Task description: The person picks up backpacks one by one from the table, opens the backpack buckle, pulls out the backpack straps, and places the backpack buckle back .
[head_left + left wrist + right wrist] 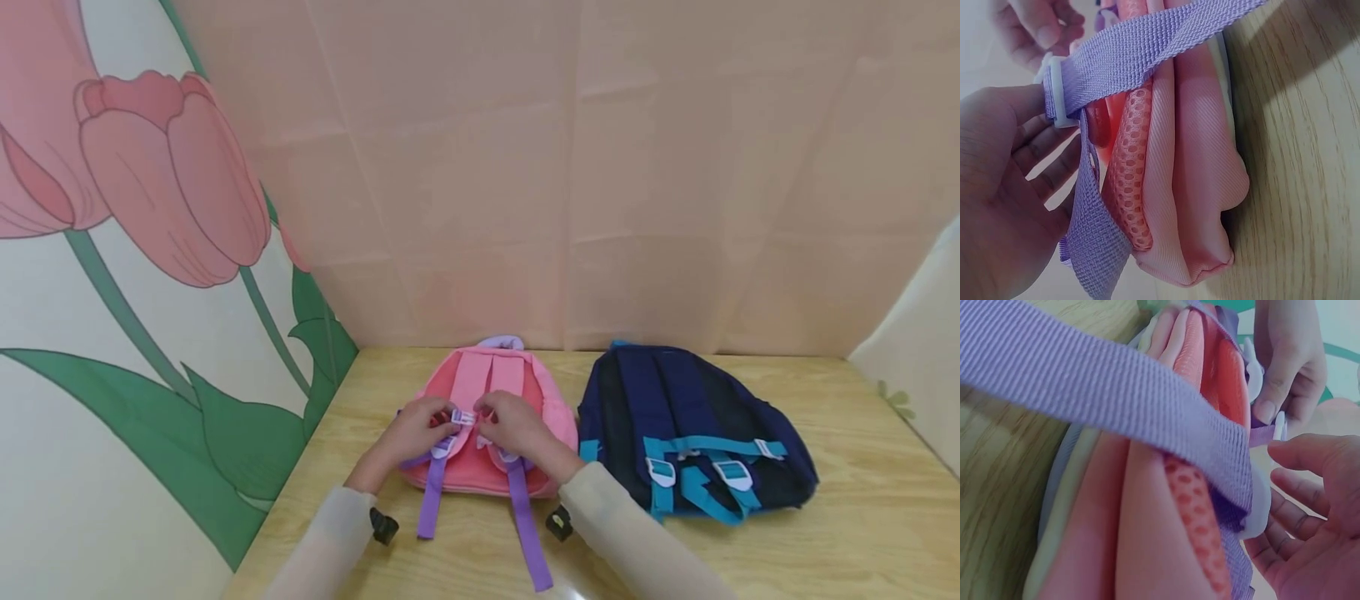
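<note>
Pink backpack [472,371], head view: straps up, near the table's [862,433] back edge, just left of the navy backpack [618,392]
White buckle [462,417]: pinched by the left grip [423,429]; prongs seem bare, so joining looks undone
Right grip [513,425]: fingers bent beside it; any hold cannot be told
Purple webbing [1116,62], left wrist view: ribbed, flat, already threaded through a hard white slider [1060,100]
Mesh padding [1191,515], right wrist view: coral, dimpled, puffy, beside smooth pink cloth [1147,512]
</note>
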`<state>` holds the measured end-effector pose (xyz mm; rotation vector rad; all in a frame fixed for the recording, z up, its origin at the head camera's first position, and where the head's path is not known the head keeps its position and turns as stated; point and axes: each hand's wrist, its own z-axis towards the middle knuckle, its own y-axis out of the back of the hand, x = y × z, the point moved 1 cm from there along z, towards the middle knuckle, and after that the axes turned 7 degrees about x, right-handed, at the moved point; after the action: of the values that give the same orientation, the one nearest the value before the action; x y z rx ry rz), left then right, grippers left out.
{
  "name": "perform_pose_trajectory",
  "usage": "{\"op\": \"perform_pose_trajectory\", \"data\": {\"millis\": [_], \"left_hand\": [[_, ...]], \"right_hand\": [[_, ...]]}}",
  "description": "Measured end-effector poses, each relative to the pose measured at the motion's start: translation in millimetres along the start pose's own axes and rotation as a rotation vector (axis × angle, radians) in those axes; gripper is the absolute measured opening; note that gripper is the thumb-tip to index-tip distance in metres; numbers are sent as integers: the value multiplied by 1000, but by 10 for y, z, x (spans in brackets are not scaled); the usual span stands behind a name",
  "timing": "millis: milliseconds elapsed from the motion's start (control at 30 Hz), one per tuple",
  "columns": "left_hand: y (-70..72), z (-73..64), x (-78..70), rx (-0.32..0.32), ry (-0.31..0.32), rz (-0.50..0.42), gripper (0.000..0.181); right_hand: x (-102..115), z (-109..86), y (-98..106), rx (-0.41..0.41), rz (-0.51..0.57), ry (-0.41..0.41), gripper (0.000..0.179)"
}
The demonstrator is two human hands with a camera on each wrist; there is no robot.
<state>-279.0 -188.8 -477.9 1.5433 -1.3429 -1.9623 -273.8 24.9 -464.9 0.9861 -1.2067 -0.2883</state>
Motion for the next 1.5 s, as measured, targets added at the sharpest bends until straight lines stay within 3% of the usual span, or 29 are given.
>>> {"op": "perform_pose_trajectory", "data": {"millis": [467, 1300, 1500], "left_hand": [[-8, 6, -30, 1, -12, -8, 15], [-4, -27, 15, -9, 6, 39, 24], [-8, -23, 23, -12, -5, 47, 25]], "right_hand": [[135, 58, -45, -13, 5, 57, 22], [64, 113, -113, -10, 90, 79, 14], [70, 114, -92, -25, 44, 99, 15]]}}
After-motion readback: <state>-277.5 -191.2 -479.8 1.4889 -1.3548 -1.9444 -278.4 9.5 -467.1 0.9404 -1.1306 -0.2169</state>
